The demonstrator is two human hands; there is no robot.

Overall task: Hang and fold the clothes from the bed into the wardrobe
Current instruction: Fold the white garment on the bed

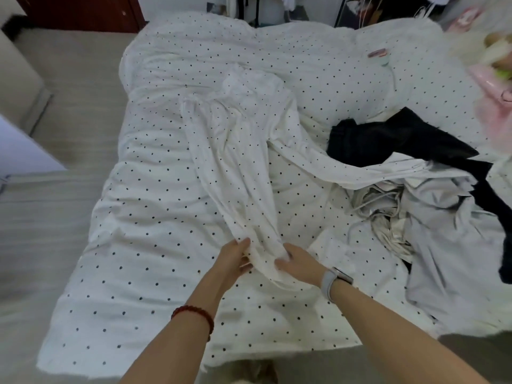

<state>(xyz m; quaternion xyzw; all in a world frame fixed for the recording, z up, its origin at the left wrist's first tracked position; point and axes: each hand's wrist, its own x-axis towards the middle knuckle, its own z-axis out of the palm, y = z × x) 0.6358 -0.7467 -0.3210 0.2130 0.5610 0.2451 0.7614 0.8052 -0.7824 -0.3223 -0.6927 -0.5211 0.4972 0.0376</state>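
Note:
A long white garment (243,151) lies stretched down the middle of the bed (144,195), which has a white cover with black dots. My left hand (235,259) and my right hand (296,263) both grip its near end, bunching the cloth between them. A black garment (393,137) lies at the right. Below it sits a heap of pale grey and cream clothes (432,217). The wardrobe (291,6) with hanging items shows at the top edge.
Beige floor (55,151) runs along the bed's left side. A small pink object (378,53) lies on the far part of the bed. Pink bags (493,90) and clutter crowd the right edge.

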